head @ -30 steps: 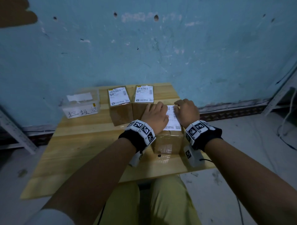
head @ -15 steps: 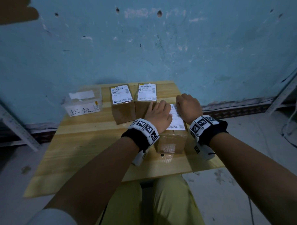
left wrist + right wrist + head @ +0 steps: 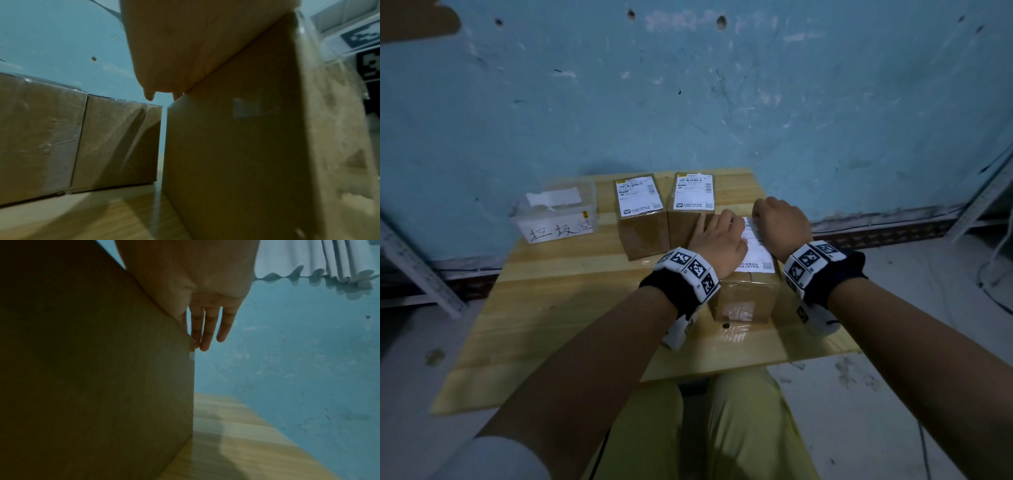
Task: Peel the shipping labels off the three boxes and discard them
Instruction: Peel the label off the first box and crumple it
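Head view: near box sits by the bench front-right edge, left hand flat on its label, right hand curled at its far edge; left wrist: narrow gap to neighbouring boxes; right wrist: fingers extended past the box corner, grip unclear.

Boxes brown cardboard, glossy tape; labels white paper; table pale wood, smooth.

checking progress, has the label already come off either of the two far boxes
No: in the head view both far boxes carry their white labels flat on top.
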